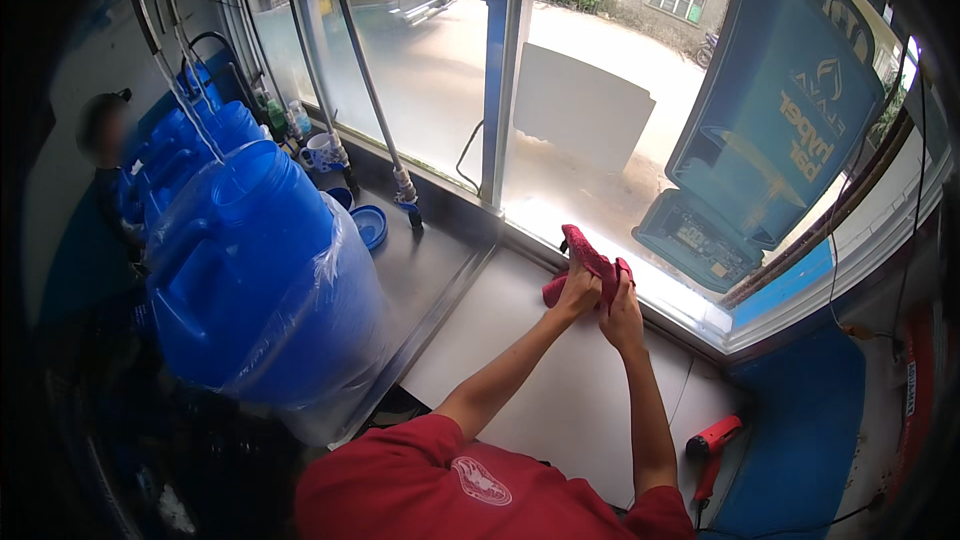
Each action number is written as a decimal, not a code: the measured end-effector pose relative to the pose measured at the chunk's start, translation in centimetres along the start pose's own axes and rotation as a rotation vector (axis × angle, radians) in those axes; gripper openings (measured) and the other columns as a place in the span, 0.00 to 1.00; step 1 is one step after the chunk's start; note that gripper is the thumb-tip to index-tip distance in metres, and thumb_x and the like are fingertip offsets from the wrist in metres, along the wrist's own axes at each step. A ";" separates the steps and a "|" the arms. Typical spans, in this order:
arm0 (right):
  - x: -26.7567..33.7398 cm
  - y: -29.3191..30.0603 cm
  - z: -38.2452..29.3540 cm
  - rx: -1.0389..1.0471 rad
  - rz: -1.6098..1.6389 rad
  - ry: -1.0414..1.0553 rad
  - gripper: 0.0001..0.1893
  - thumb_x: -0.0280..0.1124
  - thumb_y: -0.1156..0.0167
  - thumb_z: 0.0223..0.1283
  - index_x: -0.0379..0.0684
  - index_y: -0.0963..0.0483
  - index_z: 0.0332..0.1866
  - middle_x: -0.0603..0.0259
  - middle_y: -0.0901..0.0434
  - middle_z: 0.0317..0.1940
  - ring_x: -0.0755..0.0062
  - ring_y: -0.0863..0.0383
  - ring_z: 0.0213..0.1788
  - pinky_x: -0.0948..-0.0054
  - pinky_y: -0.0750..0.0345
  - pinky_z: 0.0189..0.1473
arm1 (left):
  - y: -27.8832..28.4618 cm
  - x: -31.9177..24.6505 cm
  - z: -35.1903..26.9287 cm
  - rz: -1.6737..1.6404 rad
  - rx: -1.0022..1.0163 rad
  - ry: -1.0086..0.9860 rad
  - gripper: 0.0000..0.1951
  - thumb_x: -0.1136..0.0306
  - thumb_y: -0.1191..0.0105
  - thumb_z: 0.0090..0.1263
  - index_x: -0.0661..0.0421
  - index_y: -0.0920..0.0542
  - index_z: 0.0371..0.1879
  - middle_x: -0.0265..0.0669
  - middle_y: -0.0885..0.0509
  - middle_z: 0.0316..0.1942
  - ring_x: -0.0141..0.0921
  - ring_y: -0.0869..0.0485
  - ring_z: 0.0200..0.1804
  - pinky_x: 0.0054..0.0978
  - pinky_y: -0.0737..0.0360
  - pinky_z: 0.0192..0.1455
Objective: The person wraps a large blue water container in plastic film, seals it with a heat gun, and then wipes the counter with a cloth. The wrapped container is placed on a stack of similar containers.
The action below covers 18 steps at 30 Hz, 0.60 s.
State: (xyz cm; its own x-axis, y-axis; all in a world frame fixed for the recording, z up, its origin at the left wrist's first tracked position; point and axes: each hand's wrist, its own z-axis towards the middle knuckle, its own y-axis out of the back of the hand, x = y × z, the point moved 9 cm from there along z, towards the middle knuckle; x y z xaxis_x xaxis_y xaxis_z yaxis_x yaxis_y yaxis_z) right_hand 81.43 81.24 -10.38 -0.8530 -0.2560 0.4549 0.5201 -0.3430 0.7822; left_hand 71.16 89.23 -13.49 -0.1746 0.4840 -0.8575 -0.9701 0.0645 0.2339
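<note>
Both hands are on a red cloth (591, 259) at the far edge of the white tiled counter (517, 352), close to the window sill. My left hand (579, 291) grips the cloth's middle, and part of the fabric sticks up above the fist. Beside it on the right, my right hand (622, 315) pinches another fold. A lower bunch of the cloth hangs by the counter to the left of my hands. A small dark piece (564, 246) shows at the cloth's upper left; what it is cannot be made out. My fingertips are partly hidden in the folds.
A large blue plastic water jug (255, 270) in clear wrap stands left, with more behind it. Taps (405, 191), a blue lid (368, 226) and a mug (319, 152) are at the steel counter (431, 255). A red heat gun (712, 439) lies right. A person (105, 135) is far left.
</note>
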 end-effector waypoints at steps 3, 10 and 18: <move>4.4 6.6 3.2 -0.139 0.221 -0.073 0.39 0.23 0.35 0.64 0.32 0.49 0.76 0.30 0.40 0.75 0.33 0.37 0.78 0.48 0.34 0.77 | 4.6 -5.4 5.0 -0.342 0.115 0.046 0.24 0.61 0.56 0.81 0.66 0.34 0.67 0.65 0.37 0.71 0.59 0.39 0.74 0.51 0.45 0.81; 22.3 19.9 14.5 -0.612 -0.203 0.398 0.27 0.28 0.38 0.65 0.26 0.38 0.64 0.21 0.38 0.69 0.21 0.44 0.78 0.39 0.42 0.81 | 22.6 -25.4 19.1 0.070 -0.456 -0.656 0.19 0.66 0.57 0.81 0.62 0.28 0.66 0.61 0.29 0.66 0.54 0.33 0.73 0.53 0.43 0.81; 37.3 27.0 34.3 -0.849 -0.329 0.768 0.32 0.32 0.37 0.63 0.27 0.38 0.68 0.26 0.37 0.70 0.28 0.39 0.76 0.42 0.41 0.79 | 32.7 -34.0 34.1 0.308 -0.611 -0.929 0.34 0.58 0.53 0.78 0.68 0.38 0.76 0.69 0.37 0.75 0.66 0.44 0.80 0.54 0.48 0.85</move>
State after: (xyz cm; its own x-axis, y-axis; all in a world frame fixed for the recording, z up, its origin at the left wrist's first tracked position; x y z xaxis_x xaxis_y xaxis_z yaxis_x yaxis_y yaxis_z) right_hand 62.14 93.41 42.35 -0.8517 -0.4188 -0.3150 0.3909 -0.9080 0.1505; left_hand 51.15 104.67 38.97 -0.4731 0.8778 -0.0749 -0.8718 -0.4788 -0.1039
